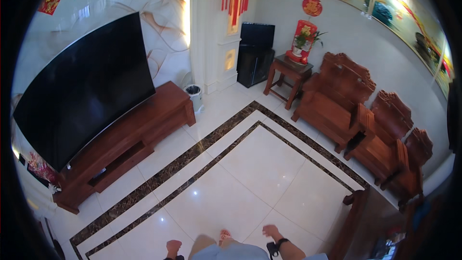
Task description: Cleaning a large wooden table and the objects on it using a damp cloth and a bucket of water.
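Note:
My left hand [173,248] hangs low at the bottom edge, left of my knees, with its fingers curled in and nothing seen in it. My right hand [271,231] is held out to the right of my legs; its fingers are loosely bent, slightly apart, and no object shows in them. A dark strap with a small black device [274,248] circles the right wrist. Dark bands also show at the left wrist. Neither hand touches anything. Below them are my light blue clothing [231,251] and one foot in a sandal [225,234] on the tiled floor.
Pale tiles [240,178] with dark marble border strips lie ahead. A large television [91,86] stands over a wooden cabinet [130,130] at left, beside a bin [194,97]. Carved wooden chairs [332,101] and a side table [289,74] line the right wall. A dark table [370,226] stands near right.

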Available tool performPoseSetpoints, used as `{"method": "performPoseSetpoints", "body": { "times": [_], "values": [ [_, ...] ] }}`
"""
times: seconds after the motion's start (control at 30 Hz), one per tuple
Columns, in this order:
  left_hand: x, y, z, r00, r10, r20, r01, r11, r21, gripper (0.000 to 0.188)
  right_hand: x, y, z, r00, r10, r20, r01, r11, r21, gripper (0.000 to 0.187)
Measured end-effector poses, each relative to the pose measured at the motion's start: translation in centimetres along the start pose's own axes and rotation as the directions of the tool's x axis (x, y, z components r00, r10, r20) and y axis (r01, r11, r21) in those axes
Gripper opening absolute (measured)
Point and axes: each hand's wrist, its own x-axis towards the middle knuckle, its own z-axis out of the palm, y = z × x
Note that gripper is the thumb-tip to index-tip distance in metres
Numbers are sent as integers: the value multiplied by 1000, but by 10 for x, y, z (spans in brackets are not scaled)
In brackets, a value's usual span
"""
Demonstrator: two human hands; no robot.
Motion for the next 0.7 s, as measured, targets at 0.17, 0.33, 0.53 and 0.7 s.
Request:
{"method": "performPoseSetpoints", "body": {
  "times": [0.17, 0.33, 0.53, 0.7],
  "values": [
    [60, -37, -39, 993, -9, -121, 38, 969, 244, 15, 84, -263, 81, 942, -44, -333, 31, 999, -45, 23],
    [175, -35, -112, 971, 234, 38, -224, 853, 471, 16, 148, -334, 83, 904, -104, -414, 158, 982, 99, 27],
    [382, 24, -235, 989, 120, -82, -92, 954, 284, 26, 199, -271, 5, 968, 230, 102, -250, 919, 305, 22],
    [557, 135, -386, 953, -67, -296, -54, 922, -384, 23, 263, -299, -19, 937, 343, 70, -349, 894, 281, 15]
  ]
}}
